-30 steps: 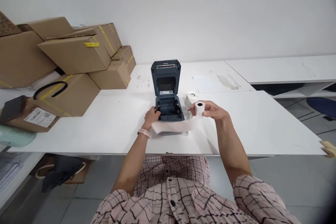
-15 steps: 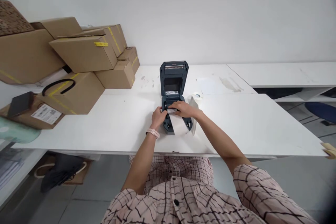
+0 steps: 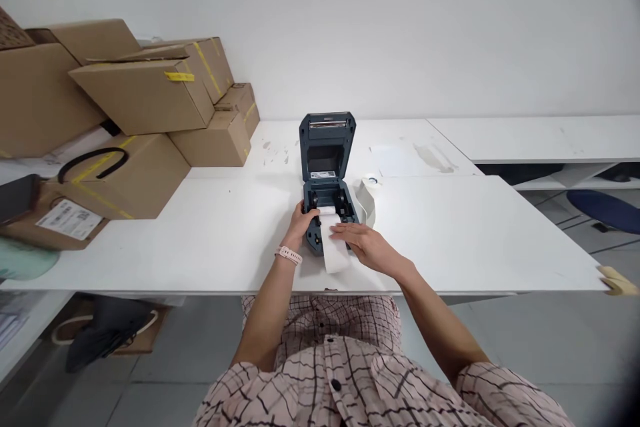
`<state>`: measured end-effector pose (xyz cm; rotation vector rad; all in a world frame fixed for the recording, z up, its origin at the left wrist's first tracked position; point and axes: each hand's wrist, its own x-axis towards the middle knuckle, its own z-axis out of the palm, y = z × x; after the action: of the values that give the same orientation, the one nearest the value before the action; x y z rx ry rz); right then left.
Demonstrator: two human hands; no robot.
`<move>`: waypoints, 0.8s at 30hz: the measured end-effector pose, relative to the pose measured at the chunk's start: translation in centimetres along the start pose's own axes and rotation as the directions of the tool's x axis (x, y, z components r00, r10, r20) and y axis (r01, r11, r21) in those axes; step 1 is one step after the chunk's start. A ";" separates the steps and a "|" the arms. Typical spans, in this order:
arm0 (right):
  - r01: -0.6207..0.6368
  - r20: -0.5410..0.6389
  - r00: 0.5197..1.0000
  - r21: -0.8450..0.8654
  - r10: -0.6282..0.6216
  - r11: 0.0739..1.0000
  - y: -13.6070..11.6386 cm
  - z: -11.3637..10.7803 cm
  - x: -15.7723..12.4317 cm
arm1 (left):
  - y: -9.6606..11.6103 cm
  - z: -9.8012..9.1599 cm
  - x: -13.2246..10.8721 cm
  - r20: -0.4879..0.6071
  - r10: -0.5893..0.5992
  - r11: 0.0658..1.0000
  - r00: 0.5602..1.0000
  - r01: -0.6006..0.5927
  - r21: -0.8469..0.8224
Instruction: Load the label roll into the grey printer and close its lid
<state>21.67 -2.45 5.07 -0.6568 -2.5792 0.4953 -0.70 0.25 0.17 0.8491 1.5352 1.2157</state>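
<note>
Fingers of both hands are found at an open, dark blue-grey plastic printer [image 3: 326, 159] standing near the middle of a long white table [image 3: 450, 233]. At far left, brown cardboard boxes [image 3: 145, 97] with yellow tape are stacked; a curved black band [image 3: 93, 157] lies over a lower one. Next, the left hand [image 3: 298, 223], a pale pink wristband [image 3: 289, 254] at its wrist, is at the printer's left side, thumb over the rim and pointing to the left end of a small white paper roll [image 3: 327, 211]; its other fingers are partly hidden, and whether they grip cannot be told. Said roll lies crosswise inside the printer body, lid raised behind. From it a flat white paper strip [image 3: 333, 256] runs out over the front edge. Fingers of the right hand [image 3: 367, 245] are extended, close together, and laid over the strip's right side. Just beside the printer, to the right, stands a larger white roll [image 3: 372, 184] with a loose greyish-white ribbon [image 3: 367, 205]. At far right, a dark blue rounded seat [image 3: 604, 212] shows beyond the table edge.
</note>
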 end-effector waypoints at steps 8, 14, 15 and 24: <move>-0.010 0.001 1.000 0.044 0.010 0.999 0.1 -0.4 -0.5 | 0.1 -0.1 -0.1 0.031 -0.030 0.999 0.999 0.030 -0.018; -0.014 -0.002 1.000 0.134 0.014 0.991 0.1 -0.5 -0.9 | 0.6 -0.2 -0.3 0.034 -0.059 0.994 0.998 0.062 -0.091; -0.011 0.017 1.000 0.167 0.009 0.986 0.1 -0.8 -1.0 | 0.6 -0.2 -0.7 0.036 -0.057 0.992 0.998 0.061 -0.107; -0.099 -0.497 0.798 0.449 0.340 0.888 6.6 -10.0 12.0 | -0.6 1.0 -10.1 0.047 0.058 0.989 0.997 -0.051 -0.141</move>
<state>19.42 11.50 14.38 -0.8171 -1.7727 0.7534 3.22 -8.92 2.16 0.8280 1.3760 1.3154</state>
